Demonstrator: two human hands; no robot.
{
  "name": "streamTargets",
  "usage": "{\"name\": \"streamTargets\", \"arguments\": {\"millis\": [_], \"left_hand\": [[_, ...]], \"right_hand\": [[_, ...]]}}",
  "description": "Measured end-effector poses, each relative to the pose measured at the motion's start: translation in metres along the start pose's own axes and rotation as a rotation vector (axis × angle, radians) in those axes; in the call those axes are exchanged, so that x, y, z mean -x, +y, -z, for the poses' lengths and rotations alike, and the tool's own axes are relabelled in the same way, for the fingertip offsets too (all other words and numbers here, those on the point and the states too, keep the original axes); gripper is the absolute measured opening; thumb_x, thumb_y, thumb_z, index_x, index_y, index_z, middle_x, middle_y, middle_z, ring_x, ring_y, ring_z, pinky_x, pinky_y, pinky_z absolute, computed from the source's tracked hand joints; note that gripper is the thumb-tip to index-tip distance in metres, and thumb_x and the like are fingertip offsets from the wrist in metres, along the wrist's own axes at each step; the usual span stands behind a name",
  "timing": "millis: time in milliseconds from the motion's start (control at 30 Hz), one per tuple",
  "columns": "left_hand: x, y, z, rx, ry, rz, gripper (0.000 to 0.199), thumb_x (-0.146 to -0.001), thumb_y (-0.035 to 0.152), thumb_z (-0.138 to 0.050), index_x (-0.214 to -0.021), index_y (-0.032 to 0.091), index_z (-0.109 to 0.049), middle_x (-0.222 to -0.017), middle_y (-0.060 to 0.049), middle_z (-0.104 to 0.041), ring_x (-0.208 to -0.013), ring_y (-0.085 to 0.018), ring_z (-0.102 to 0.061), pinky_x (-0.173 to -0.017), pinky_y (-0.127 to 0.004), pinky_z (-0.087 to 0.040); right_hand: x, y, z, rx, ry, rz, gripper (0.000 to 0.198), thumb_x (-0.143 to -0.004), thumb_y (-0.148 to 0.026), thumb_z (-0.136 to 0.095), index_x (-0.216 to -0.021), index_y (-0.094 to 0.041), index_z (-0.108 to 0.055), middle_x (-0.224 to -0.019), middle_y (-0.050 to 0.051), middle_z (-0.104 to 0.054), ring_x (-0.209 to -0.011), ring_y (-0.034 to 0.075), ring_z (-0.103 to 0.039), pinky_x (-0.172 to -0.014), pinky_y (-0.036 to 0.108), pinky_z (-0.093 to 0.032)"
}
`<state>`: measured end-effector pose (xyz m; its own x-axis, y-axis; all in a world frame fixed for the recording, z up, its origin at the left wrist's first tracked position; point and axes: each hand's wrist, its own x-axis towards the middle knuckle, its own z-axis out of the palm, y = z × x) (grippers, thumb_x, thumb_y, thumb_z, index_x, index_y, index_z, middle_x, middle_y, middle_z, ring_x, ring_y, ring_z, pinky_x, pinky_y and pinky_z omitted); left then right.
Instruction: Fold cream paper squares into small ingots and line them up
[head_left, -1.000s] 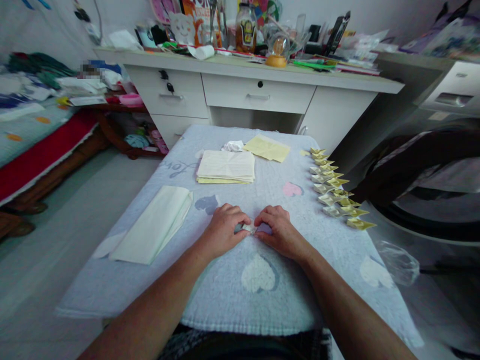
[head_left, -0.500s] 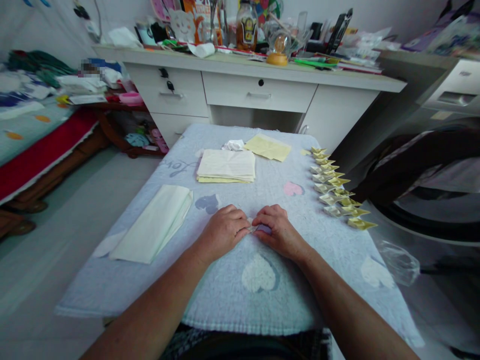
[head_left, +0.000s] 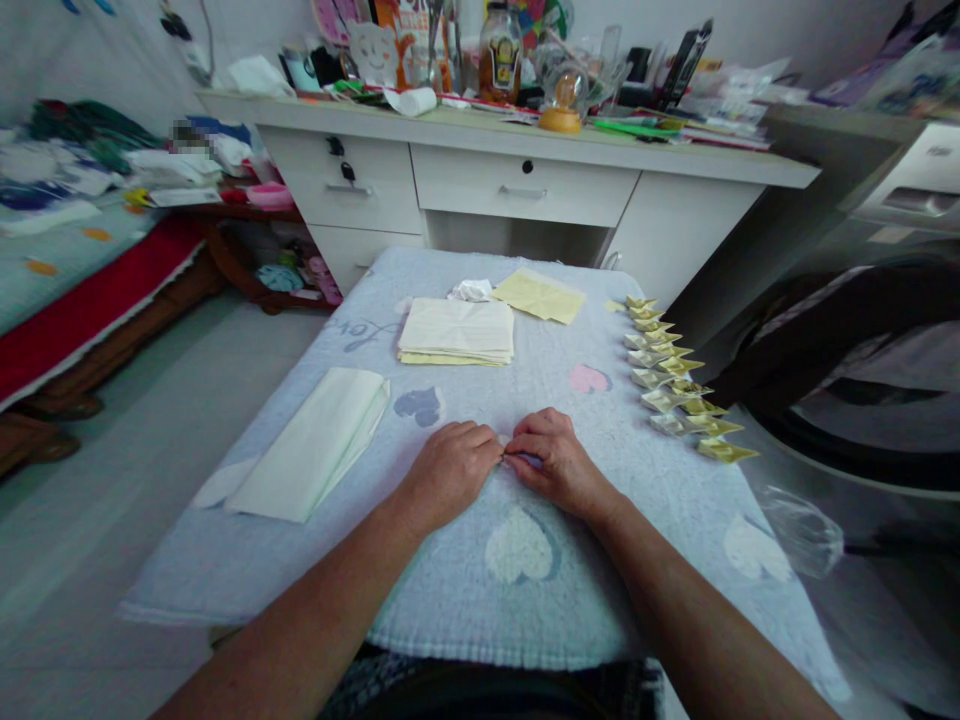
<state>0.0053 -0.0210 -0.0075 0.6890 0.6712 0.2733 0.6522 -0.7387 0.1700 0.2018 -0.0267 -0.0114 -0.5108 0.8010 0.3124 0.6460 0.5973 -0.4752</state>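
Note:
My left hand and my right hand meet over the middle of the cloth. Both are closed, fingertips pinching a small piece of folded paper, of which only a pale bit shows; the fingers hide the rest. To the left lies a long folded pale sheet. Beyond my hands is a stack of white and yellow paper sheets. Along the right edge stand several small folded paper boats in yellow and whitish paper, close together in rows.
A light-blue cloth with hearts covers the table. Behind the stack lie crumpled white paper and a yellow sheet. A cluttered white desk stands behind, a washing machine at right. A clear plastic bag hangs by the right edge.
My fingertips have drawn closer together, covering more of the small paper between them. My left fingers are more curled. The view has shifted slightly; the other papers lie as before.

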Motion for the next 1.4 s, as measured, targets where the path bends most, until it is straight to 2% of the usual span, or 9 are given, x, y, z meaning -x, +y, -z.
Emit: {"name": "streamTargets", "arguments": {"millis": [167, 267, 467, 667, 767, 933, 1133, 1400], "left_hand": [[-0.0005, 0.0022, 0.0019, 0.186, 0.018, 0.141, 0.007, -0.087, 0.017, -0.058, -0.085, 0.019, -0.064, -0.085, -0.003, -0.062, -0.084, -0.017, -0.058, -0.076, -0.029, -0.046], [-0.0013, 0.0011, 0.0021, 0.266, 0.019, 0.184, 0.007, -0.086, 0.016, -0.059, -0.082, 0.019, -0.064, -0.084, -0.002, -0.062, -0.084, -0.016, -0.058, -0.076, -0.028, -0.047], [-0.0001, -0.0004, 0.0005, 0.204, 0.041, 0.094, 0.015, -0.091, 0.016, -0.051, -0.087, 0.019, -0.066, -0.084, -0.002, -0.062, -0.08, -0.014, -0.059, -0.072, -0.026, -0.046], [0.0005, 0.0027, 0.0049, 0.032, 0.027, 0.008, 0.02, -0.093, 0.017, -0.048, -0.08, 0.017, -0.064, -0.078, -0.002, -0.06, -0.073, -0.015, -0.057, -0.066, -0.027, -0.044], [0.0008, 0.0026, 0.0058, -0.023, 0.026, -0.012, 0.023, -0.093, 0.019, -0.048, -0.075, 0.017, -0.063, -0.074, -0.002, -0.059, -0.069, -0.015, -0.055, -0.064, -0.028, -0.043], [0.0019, -0.0013, 0.0019, 0.068, 0.025, -0.031, 0.02, -0.093, 0.019, -0.048, -0.079, 0.017, -0.063, -0.077, -0.003, -0.061, -0.076, -0.017, -0.056, -0.07, -0.03, -0.045], [0.0036, -0.0018, -0.0017, 0.195, 0.098, 0.048, 0.016, -0.092, 0.02, -0.051, -0.084, 0.017, -0.065, -0.087, -0.005, -0.061, -0.087, -0.018, -0.053, -0.078, -0.032, -0.045], [0.0012, -0.004, -0.003, 0.319, 0.101, 0.181, 0.008, -0.085, 0.016, -0.059, -0.079, 0.018, -0.065, -0.084, -0.003, -0.06, -0.085, -0.018, -0.053, -0.079, -0.033, -0.043]], "right_hand": [[-0.0007, 0.0013, -0.0022, 0.006, 0.01, 0.001, 0.009, -0.088, -0.023, -0.062, -0.088, -0.023, -0.071, -0.089, 0.004, -0.063, -0.089, 0.02, -0.05, -0.083, 0.037, -0.032], [-0.0004, 0.0002, -0.0007, -0.007, -0.007, -0.009, 0.008, -0.087, -0.023, -0.062, -0.09, -0.023, -0.07, -0.091, 0.004, -0.063, -0.09, 0.02, -0.05, -0.083, 0.037, -0.032], [0.0004, -0.0027, 0.0053, -0.084, -0.043, -0.034, 0.019, -0.081, -0.027, -0.067, -0.097, -0.02, -0.06, -0.094, 0.004, -0.06, -0.092, 0.021, -0.049, -0.084, 0.036, -0.033], [-0.0001, -0.003, 0.003, -0.053, -0.036, -0.104, 0.011, -0.078, -0.015, -0.064, -0.087, -0.02, -0.059, -0.089, 0.003, -0.059, -0.091, 0.02, -0.048, -0.083, 0.034, -0.032], [0.0, -0.0026, 0.0012, -0.032, -0.03, -0.115, 0.011, -0.077, -0.015, -0.065, -0.086, -0.02, -0.061, -0.09, 0.004, -0.058, -0.092, 0.021, -0.047, -0.082, 0.034, -0.032], [0.0012, -0.0015, -0.0004, -0.013, -0.018, -0.104, 0.007, -0.08, -0.017, -0.064, -0.086, -0.02, -0.063, -0.09, 0.004, -0.058, -0.091, 0.021, -0.046, -0.081, 0.035, -0.032], [0.0009, -0.0027, -0.0003, -0.013, -0.019, -0.088, 0.005, -0.084, -0.016, -0.063, -0.083, -0.02, -0.066, -0.087, 0.003, -0.06, -0.09, 0.02, -0.047, -0.081, 0.035, -0.031], [-0.0032, -0.0045, -0.0007, -0.003, -0.039, -0.12, 0.008, -0.089, -0.02, -0.061, -0.082, -0.019, -0.067, -0.083, 0.004, -0.061, -0.086, 0.019, -0.047, -0.08, 0.035, -0.032]]}}
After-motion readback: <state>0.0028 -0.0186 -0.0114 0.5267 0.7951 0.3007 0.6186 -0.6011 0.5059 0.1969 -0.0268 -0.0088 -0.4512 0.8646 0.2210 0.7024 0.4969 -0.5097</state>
